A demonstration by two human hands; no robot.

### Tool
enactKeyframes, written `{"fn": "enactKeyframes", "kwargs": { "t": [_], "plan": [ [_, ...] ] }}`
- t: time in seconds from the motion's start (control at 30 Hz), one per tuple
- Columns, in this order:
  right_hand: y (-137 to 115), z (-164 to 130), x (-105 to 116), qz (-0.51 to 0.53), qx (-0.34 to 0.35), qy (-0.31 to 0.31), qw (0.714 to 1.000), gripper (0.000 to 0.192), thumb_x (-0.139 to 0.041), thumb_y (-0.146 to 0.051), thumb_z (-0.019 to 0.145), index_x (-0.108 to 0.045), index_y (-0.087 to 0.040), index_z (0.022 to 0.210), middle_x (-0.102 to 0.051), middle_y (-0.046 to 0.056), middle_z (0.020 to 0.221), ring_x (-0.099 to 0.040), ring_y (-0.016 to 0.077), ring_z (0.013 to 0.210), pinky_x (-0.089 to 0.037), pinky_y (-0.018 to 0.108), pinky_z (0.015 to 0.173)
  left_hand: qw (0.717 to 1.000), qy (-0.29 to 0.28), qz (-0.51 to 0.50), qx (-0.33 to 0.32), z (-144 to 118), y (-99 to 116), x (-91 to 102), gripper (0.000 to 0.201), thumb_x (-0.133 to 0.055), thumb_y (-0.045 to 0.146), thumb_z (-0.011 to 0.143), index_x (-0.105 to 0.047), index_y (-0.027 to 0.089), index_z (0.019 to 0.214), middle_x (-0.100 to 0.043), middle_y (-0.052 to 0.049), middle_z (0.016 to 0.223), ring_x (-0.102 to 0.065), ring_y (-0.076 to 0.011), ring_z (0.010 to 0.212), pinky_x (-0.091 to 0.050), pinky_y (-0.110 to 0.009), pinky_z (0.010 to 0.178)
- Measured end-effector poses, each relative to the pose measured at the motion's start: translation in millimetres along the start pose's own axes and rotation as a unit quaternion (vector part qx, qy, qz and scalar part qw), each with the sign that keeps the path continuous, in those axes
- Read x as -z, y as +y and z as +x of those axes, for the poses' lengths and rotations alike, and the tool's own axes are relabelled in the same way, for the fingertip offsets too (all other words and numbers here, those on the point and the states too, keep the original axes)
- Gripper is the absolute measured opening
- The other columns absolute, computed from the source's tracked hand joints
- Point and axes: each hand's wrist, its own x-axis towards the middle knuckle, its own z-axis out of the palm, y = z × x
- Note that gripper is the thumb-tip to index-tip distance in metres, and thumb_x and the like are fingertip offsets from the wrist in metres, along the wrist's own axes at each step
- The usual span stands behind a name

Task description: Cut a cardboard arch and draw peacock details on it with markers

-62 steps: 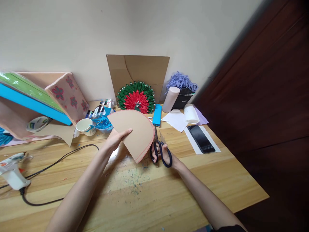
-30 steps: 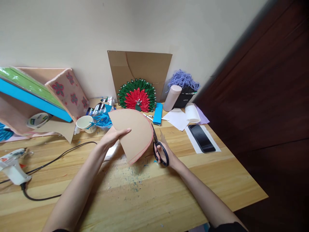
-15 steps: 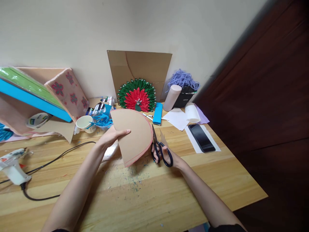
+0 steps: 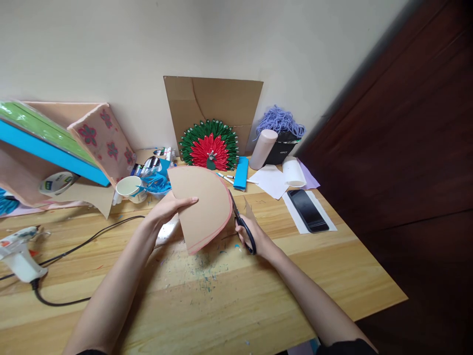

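Observation:
My left hand (image 4: 168, 208) holds a brown cardboard half-disc (image 4: 205, 204) with a pink line along its curved edge, tilted up above the wooden table (image 4: 229, 291). My right hand (image 4: 254, 239) grips black-handled scissors (image 4: 242, 224) whose blades sit closed against the right curved edge of the cardboard. A small cardboard offcut (image 4: 250, 211) stands just right of the blades.
A red and green round craft (image 4: 209, 144) leans on a cardboard sheet (image 4: 214, 101) at the wall. A phone (image 4: 308, 210) lies on white paper at the right. A glue gun (image 4: 18, 249) with its cable, a paper cup (image 4: 128, 188), tape and coloured boards sit at the left.
The scissors have closed from open to shut along the curved edge, and my left hand has turned the cardboard slightly, lower tip swinging leftward.

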Motion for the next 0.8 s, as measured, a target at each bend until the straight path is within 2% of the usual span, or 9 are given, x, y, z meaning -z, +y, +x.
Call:
{"fn": "enactKeyframes", "kwargs": {
  "t": [0.1, 0.23, 0.37, 0.47, 0.57, 0.67, 0.8],
  "plan": [
    [-10, -1, 6, -0.064, -0.001, 0.012, 0.998, 0.042, -0.047, -0.062, 0.079, -0.042, -0.02, 0.071, -0.044, -0.006, 0.048, -0.041, 0.0084, 0.036, -0.033, 0.021, 0.038, 1.0, 0.002, 0.002, 0.004, 1, 0, 3.0, 0.067, -0.082, 0.027, 0.053, -0.056, 0.015, 0.113, -0.067, -0.013, 0.106, -0.063, -0.0288, 0.099, -0.053, -0.04, 0.084],
    [-12, 1, 4, -0.063, -0.01, 0.035, 0.997, 0.039, -0.049, -0.058, 0.081, -0.042, -0.02, 0.072, -0.05, -0.004, 0.054, -0.042, 0.0088, 0.038, -0.033, 0.021, 0.039, 1.0, -0.006, -0.013, 0.001, 1, 0, 1.6, 0.067, -0.082, 0.028, 0.053, -0.056, 0.017, 0.114, -0.067, -0.012, 0.107, -0.064, -0.0276, 0.097, -0.054, -0.039, 0.084],
    [-1, 1, -3, 0.018, -0.011, 0.018, 1.0, 0.047, -0.049, -0.067, 0.075, -0.04, -0.021, 0.074, -0.047, -0.006, 0.05, -0.04, 0.0085, 0.035, -0.033, 0.02, 0.035, 1.0, -0.017, -0.019, 0.001, 0, -1, -1.3, 0.066, -0.081, 0.027, 0.055, -0.055, 0.017, 0.115, -0.066, -0.013, 0.109, -0.063, -0.0282, 0.099, -0.054, -0.039, 0.083],
    [5, -1, -6, 0.091, 0.004, -0.016, 0.996, 0.061, -0.036, -0.081, 0.068, -0.041, -0.021, 0.079, -0.04, -0.008, 0.047, -0.041, 0.0091, 0.036, -0.039, 0.022, 0.038, 1.0, -0.014, -0.014, 0.003, 0, 0, -1.3, 0.064, -0.081, 0.028, 0.056, -0.056, 0.016, 0.114, -0.067, -0.012, 0.107, -0.064, -0.0279, 0.098, -0.055, -0.037, 0.082],
    [5, -5, -6, 0.129, 0.017, -0.062, 0.99, 0.073, -0.026, -0.086, 0.064, -0.045, -0.019, 0.085, -0.042, -0.006, 0.055, -0.046, 0.0097, 0.044, -0.045, 0.025, 0.047, 1.0, -0.009, -0.015, 0.001, 0, 1, -0.6, 0.064, -0.081, 0.028, 0.055, -0.056, 0.017, 0.114, -0.067, -0.012, 0.106, -0.064, -0.0279, 0.097, -0.055, -0.037, 0.081],
    [2, -7, -3, 0.118, 0.033, -0.071, 0.99, 0.074, -0.027, -0.086, 0.064, -0.047, -0.018, 0.087, -0.044, -0.004, 0.059, -0.048, 0.0105, 0.049, -0.045, 0.025, 0.05, 1.0, -0.007, -0.02, 0.002, 0, 1, -0.7, 0.064, -0.081, 0.028, 0.054, -0.057, 0.017, 0.113, -0.068, -0.012, 0.104, -0.064, -0.0286, 0.096, -0.055, -0.037, 0.08],
    [1, -6, 0, 0.074, 0.039, -0.043, 0.996, 0.071, -0.026, -0.085, 0.066, -0.045, -0.019, 0.085, -0.045, -0.004, 0.058, -0.047, 0.0105, 0.047, -0.043, 0.024, 0.046, 1.0, -0.016, -0.016, 0.013, -2, 0, -2.8, 0.06, -0.082, 0.028, 0.053, -0.06, 0.016, 0.107, -0.068, -0.012, 0.103, -0.064, -0.0287, 0.095, -0.055, -0.038, 0.08]
  ]
}}
